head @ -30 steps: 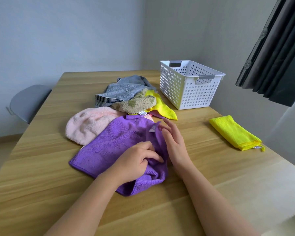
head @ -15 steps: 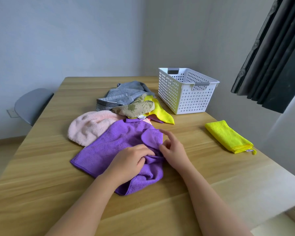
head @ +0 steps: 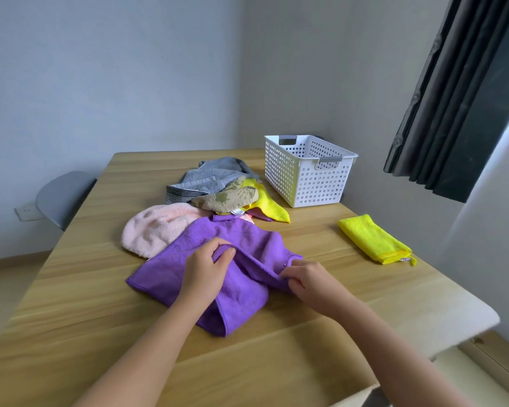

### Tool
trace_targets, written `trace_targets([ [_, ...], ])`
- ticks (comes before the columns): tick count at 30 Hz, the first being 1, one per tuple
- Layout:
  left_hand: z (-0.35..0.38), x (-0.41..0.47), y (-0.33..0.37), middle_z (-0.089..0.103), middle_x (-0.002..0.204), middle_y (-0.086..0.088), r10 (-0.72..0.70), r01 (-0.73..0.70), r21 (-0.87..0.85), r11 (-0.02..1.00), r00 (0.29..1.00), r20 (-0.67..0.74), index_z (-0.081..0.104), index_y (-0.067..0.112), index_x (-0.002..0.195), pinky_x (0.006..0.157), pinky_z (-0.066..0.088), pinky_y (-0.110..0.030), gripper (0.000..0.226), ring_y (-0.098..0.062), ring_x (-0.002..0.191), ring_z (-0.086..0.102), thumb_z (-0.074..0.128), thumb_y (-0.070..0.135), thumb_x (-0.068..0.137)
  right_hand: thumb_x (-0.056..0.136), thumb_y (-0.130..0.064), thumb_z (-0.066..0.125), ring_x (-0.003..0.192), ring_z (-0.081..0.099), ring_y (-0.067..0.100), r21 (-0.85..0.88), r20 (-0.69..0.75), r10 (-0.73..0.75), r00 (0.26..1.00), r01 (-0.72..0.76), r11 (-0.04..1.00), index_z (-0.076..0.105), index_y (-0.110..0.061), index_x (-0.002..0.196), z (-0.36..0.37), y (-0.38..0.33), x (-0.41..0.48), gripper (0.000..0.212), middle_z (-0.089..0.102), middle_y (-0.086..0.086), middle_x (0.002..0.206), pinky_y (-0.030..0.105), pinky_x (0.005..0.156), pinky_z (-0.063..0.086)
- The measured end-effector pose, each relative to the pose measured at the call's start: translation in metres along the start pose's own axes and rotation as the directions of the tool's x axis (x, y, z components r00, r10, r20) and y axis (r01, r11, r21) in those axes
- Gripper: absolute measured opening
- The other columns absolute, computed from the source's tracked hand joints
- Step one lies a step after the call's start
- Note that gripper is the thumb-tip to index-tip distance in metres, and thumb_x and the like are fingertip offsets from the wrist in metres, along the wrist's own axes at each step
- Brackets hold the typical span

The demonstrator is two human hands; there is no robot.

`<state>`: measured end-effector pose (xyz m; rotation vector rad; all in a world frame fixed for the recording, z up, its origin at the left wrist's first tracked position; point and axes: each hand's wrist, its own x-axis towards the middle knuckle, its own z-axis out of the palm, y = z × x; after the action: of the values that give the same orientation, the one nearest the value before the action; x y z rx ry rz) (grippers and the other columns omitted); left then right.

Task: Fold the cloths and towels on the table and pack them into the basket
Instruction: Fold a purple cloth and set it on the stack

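A purple cloth lies crumpled on the wooden table in front of me. My left hand pinches one end of its upper edge, and my right hand pinches the same edge further right, stretching it between them. Behind it lie a pink towel, a grey towel, a beige patterned cloth and an unfolded yellow cloth in a loose pile. A folded yellow cloth sits to the right. The white perforated basket stands at the back right, its inside mostly hidden.
A grey chair stands at the table's left side. A dark curtain hangs at the right by the wall. The table's right edge runs close past the folded yellow cloth.
Both hands have taken hold of the purple cloth's edge and moved apart, the right hand going right, so the edge is now pulled out between them. The camera has tilted up.
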<state>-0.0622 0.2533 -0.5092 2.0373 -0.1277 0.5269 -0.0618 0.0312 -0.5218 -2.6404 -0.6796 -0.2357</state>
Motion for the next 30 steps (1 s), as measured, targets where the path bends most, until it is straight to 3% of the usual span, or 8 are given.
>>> trace_targets([
  [3, -0.011, 0.011, 0.016, 0.063, 0.077, 0.003, 0.034, -0.035, -0.028, 0.999, 0.998, -0.05, 0.065, 0.011, 0.087, 0.067, 0.034, -0.021, 0.007, -0.018, 0.08, 0.057, 0.061, 0.016, 0.088, 0.075, -0.029, 0.033, 0.064, 0.043, 0.019, -0.084, 0.039, -0.047, 0.998, 0.05, 0.995, 0.055, -0.011, 0.067, -0.014, -0.006, -0.007, 0.029, 0.044, -0.002, 0.068, 0.038, 0.064, 0.043],
  [8, -0.048, 0.043, 0.049, 0.065, 0.079, -0.007, 0.135, -0.129, 0.065, 0.99, 0.985, -0.109, 0.065, 0.005, 0.088, 0.067, 0.036, -0.029, 0.015, -0.023, 0.079, 0.056, 0.059, 0.019, 0.09, 0.084, -0.042, 0.057, 0.086, 0.052, 0.018, -0.374, 0.157, -0.043, 0.987, 0.1, 0.922, 0.06, -0.021, 0.076, -0.047, -0.014, -0.014, 0.022, 0.05, -0.007, 0.089, 0.03, 0.069, 0.042],
  [10, -0.059, 0.047, 0.061, 0.064, 0.08, -0.003, 0.167, -0.161, 0.074, 0.984, 0.982, -0.084, 0.065, 0.006, 0.09, 0.065, 0.035, -0.025, 0.013, -0.019, 0.079, 0.056, 0.059, 0.018, 0.09, 0.082, -0.045, 0.063, 0.1, 0.052, 0.018, -0.354, 0.087, -0.046, 0.995, 0.074, 0.932, 0.059, -0.023, 0.09, -0.053, -0.02, -0.013, 0.023, 0.054, -0.006, 0.105, 0.03, 0.079, 0.041],
  [14, -0.068, 0.048, 0.08, 0.063, 0.076, 0.002, 0.233, -0.229, 0.094, 0.969, 0.972, -0.029, 0.066, 0.01, 0.086, 0.063, 0.035, -0.023, 0.009, -0.017, 0.077, 0.055, 0.06, 0.016, 0.088, 0.074, -0.058, 0.066, 0.124, 0.043, 0.012, -0.133, 0.023, 0.095, 0.995, -0.091, 0.987, 0.037, -0.028, 0.132, -0.04, -0.054, -0.01, 0.071, 0.046, -0.01, 0.134, 0.033, 0.095, 0.035],
  [16, -0.069, 0.046, 0.091, 0.065, 0.08, 0.001, 0.26, -0.257, 0.105, 0.961, 0.965, -0.017, 0.066, 0.015, 0.084, 0.069, 0.036, -0.024, 0.008, -0.018, 0.08, 0.056, 0.06, 0.019, 0.088, 0.076, -0.055, 0.065, 0.126, 0.043, 0.015, -0.059, 0.019, 0.139, 0.99, -0.138, 0.989, 0.029, -0.029, 0.14, -0.024, -0.075, -0.004, 0.078, 0.045, -0.008, 0.138, 0.035, 0.098, 0.035],
  [19, -0.074, 0.042, 0.111, 0.063, 0.074, 0.005, 0.306, -0.304, 0.073, 0.95, 0.952, -0.011, 0.063, 0.021, 0.08, 0.069, 0.038, -0.024, 0.01, -0.017, 0.076, 0.056, 0.059, 0.03, 0.084, 0.085, -0.037, 0.057, 0.114, 0.054, 0.025, -0.032, -0.089, 0.27, 0.959, -0.273, 0.961, 0.043, -0.022, 0.128, -0.011, -0.087, 0.008, 0.048, 0.056, 0.0, 0.125, 0.035, 0.084, 0.041],
  [22, -0.09, 0.043, 0.125, 0.062, 0.07, 0.002, 0.343, -0.338, 0.107, 0.935, 0.939, -0.038, 0.065, 0.014, 0.081, 0.063, 0.038, -0.021, 0.009, -0.016, 0.072, 0.055, 0.062, 0.021, 0.087, 0.084, -0.017, 0.048, 0.088, 0.059, 0.034, 0.126, -0.196, 0.393, 0.899, -0.374, 0.919, 0.055, -0.018, 0.086, -0.027, -0.073, 0.016, 0.007, 0.065, 0.009, 0.09, 0.032, 0.062, 0.039],
  [30, -0.137, 0.081, 0.135, 0.063, 0.086, -0.018, 0.193, -0.168, 0.243, 0.955, 0.977, -0.085, 0.064, 0.002, 0.089, 0.07, 0.04, -0.032, 0.018, -0.034, 0.085, 0.056, 0.052, 0.014, 0.089, 0.079, -0.006, 0.053, 0.071, 0.054, 0.018, 0.401, -0.434, 0.475, 0.765, -0.309, 0.863, 0.063, -0.022, 0.07, -0.171, -0.046, 0.026, 0.02, 0.06, -0.003, 0.065, 0.023, 0.056, 0.037],
])
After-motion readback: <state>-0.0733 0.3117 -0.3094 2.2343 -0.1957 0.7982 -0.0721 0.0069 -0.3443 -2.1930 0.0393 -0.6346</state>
